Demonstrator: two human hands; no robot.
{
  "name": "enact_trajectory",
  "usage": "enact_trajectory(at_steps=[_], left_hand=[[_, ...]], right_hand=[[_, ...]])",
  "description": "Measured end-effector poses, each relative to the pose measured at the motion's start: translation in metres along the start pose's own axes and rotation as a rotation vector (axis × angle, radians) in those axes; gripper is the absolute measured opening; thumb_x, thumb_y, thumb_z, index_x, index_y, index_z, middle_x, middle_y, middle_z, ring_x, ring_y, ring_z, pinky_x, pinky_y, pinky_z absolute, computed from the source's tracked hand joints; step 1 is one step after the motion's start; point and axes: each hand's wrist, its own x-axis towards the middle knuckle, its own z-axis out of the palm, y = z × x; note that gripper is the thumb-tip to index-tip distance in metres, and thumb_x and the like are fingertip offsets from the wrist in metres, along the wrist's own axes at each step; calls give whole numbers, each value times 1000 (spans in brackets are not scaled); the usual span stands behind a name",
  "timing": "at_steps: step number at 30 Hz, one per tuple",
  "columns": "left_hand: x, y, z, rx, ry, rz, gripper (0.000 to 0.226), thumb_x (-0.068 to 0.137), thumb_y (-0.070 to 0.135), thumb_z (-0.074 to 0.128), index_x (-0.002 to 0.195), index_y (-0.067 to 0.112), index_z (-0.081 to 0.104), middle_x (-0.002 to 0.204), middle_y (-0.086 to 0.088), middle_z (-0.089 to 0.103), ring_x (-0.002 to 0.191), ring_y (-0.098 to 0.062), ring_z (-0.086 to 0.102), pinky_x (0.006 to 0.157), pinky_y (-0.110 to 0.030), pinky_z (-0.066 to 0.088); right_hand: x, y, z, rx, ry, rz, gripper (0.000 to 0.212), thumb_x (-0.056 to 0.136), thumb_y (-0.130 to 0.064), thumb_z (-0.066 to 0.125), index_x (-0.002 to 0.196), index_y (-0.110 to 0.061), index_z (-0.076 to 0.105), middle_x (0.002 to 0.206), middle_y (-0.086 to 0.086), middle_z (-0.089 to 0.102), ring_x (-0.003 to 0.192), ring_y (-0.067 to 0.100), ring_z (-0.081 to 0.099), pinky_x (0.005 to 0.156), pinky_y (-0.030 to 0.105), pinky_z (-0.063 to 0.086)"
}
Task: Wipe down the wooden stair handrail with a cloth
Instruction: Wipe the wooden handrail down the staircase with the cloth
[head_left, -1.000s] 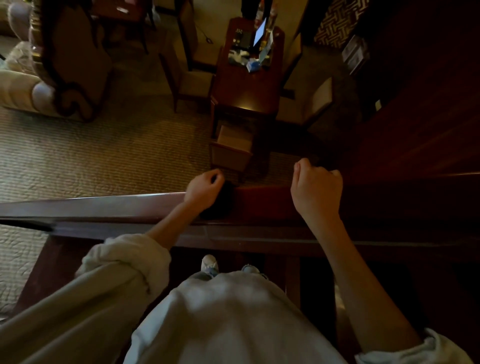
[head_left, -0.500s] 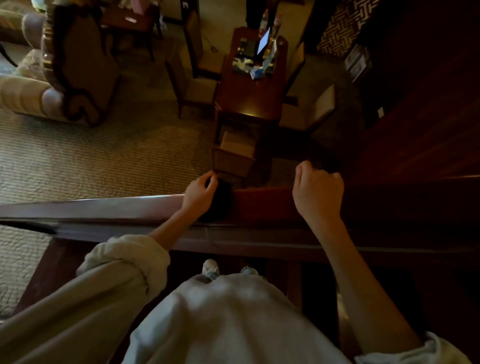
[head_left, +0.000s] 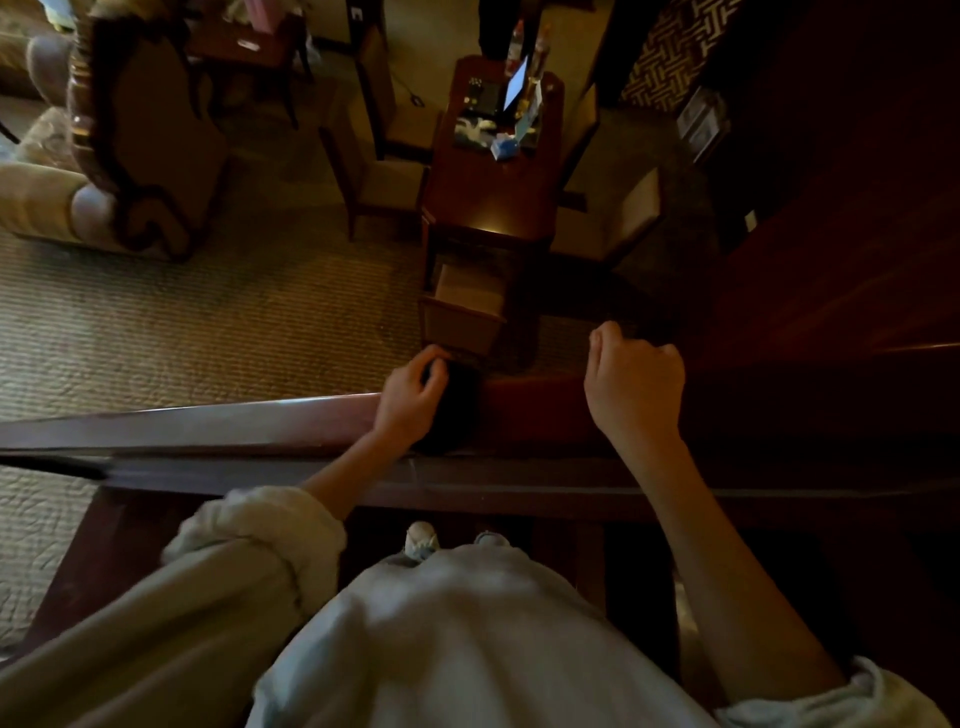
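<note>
The patterned carpet (head_left: 208, 322) is spreading out far below, with a wooden table (head_left: 498, 192) standing on it. The dark handrail (head_left: 208, 423) is running straight across. The right hand (head_left: 634, 389) is curling fist-like over it; whether it is gripping the rail, it's too dark to tell. The left hand (head_left: 410, 400) is wrapping its fingers round a dark cloth (head_left: 452, 410) sitting on the rail's top.

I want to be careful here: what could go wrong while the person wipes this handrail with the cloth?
1. The dark cloth under the left hand reaches the far edge of the handrail; if the grip loosens, it may fall to the carpet below.
2. The right hand is curled at the rail, but a firm hold is not clear, so leaning forward could be unsafe.
</note>
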Motion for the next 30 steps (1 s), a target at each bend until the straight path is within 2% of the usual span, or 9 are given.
enact_trajectory(at_steps=[4, 7, 11, 14, 17, 19, 23, 27, 30], left_hand=[[27, 5, -1, 269, -203, -99, 39, 98, 34, 42, 117, 7, 63, 97, -13, 67, 86, -24, 61, 79, -36, 46], [43, 58, 45, 257, -377, 75, 35, 99, 31, 44, 124, 11, 59, 104, -9, 69, 86, -17, 64, 72, -28, 46], [27, 91, 75, 113, -279, 164, 31, 98, 35, 40, 110, 12, 58, 63, 2, 58, 50, -11, 53, 48, -22, 37], [7, 72, 57, -47, -202, 213, 13, 100, 27, 41, 99, 21, 53, 59, 2, 53, 46, -21, 50, 45, -32, 37], [-1, 38, 32, -100, -129, 187, 17, 97, 31, 39, 96, 19, 51, 60, 0, 51, 47, -23, 48, 45, -38, 37], [-7, 11, 13, -82, -74, 164, 25, 94, 38, 37, 97, 18, 52, 68, -6, 55, 56, -25, 53, 53, -45, 43], [-19, -23, -2, -47, 29, 129, 29, 94, 42, 36, 102, 20, 53, 87, 5, 57, 81, -12, 57, 75, -49, 49], [-27, -10, 12, 46, 129, 69, 39, 92, 49, 36, 109, 19, 55, 102, 6, 56, 100, -13, 54, 92, -46, 44], [-49, 15, 26, 77, 85, 114, 49, 89, 53, 38, 122, 18, 51, 116, 5, 49, 113, -13, 45, 102, -38, 36]], right_hand=[[-2, -4, 1, -13, 18, 13, 35, 105, -27, 30, 103, -11, 61, 61, -5, 42, 59, 13, 41, 81, 39, 41], [-1, -4, 0, -34, 25, 14, 33, 105, -26, 31, 101, -12, 60, 64, -1, 51, 61, 17, 49, 80, 40, 41], [-1, -3, -2, -58, 35, 19, 31, 105, -25, 33, 99, -11, 60, 65, 1, 58, 63, 22, 58, 76, 39, 39], [0, 0, 1, -46, 17, 13, 31, 105, -26, 32, 99, -12, 59, 57, -6, 42, 53, 13, 41, 77, 37, 39], [0, 1, 3, -44, 9, 11, 33, 105, -27, 30, 100, -13, 59, 56, -8, 38, 52, 10, 38, 81, 37, 40], [0, 0, 5, -59, 19, 11, 35, 105, -27, 29, 98, -12, 60, 59, -5, 44, 57, 13, 45, 80, 37, 40], [-1, -3, 7, -142, 17, 12, 36, 104, -27, 31, 94, -11, 62, 71, 4, 60, 71, 23, 61, 80, 41, 42], [-3, -6, 5, -172, -6, 24, 34, 103, -26, 33, 93, -10, 62, 76, 6, 64, 78, 26, 63, 86, 44, 43], [-2, -4, 5, -185, -5, 10, 34, 103, -25, 33, 92, -9, 62, 78, 8, 65, 80, 28, 63, 87, 44, 41]])
